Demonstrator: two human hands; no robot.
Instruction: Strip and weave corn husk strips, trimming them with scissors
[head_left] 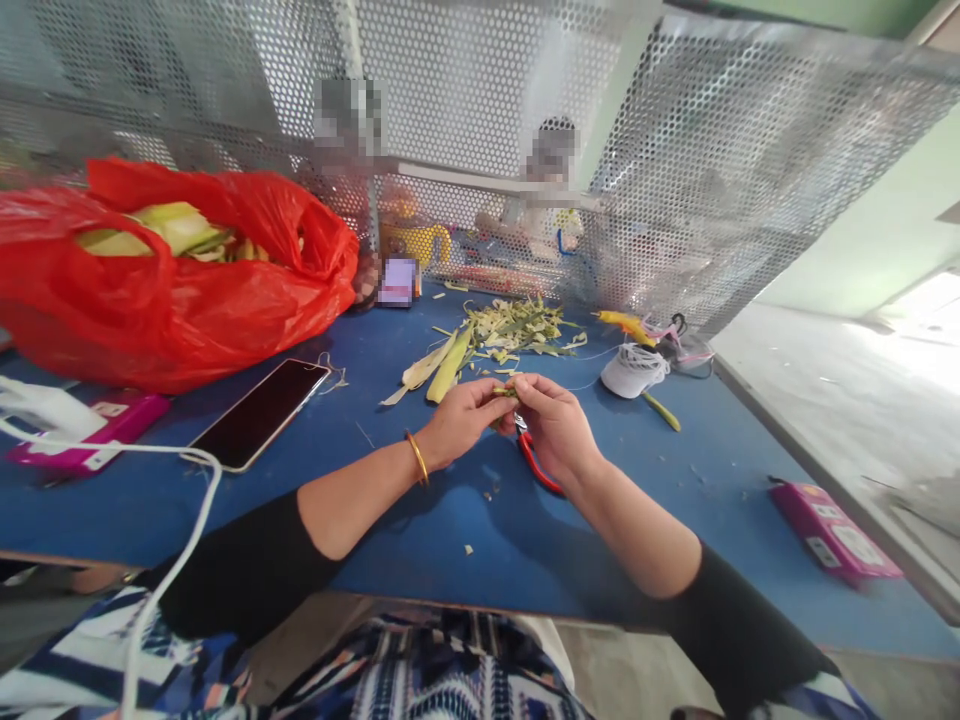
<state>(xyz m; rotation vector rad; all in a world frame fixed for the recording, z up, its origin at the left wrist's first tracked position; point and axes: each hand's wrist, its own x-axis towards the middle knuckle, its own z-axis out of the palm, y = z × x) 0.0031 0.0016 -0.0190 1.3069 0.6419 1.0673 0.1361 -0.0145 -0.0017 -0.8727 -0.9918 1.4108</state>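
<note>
My left hand (465, 415), with a gold bangle at its wrist, pinches a small green piece of plant husk (506, 392). My right hand (555, 422) closes on the same piece from the other side, and the fingertips of both hands meet around it. Red-handled pliers (534, 462) show beneath the right hand; whether the palm holds them or they lie on the table I cannot tell. Just beyond the fingers, long pale green husk leaves (450, 368) lie by a heap of shredded husk scraps (517, 328).
A red plastic bag (247, 310) of husks bulges at the left on the blue table (420, 540). Near it lie a phone (262, 412) and a pink power strip (112, 430) with a white cable. White thread (634, 370) and another pink box (832, 530) sit right. Perforated metal panels (480, 90) stand behind.
</note>
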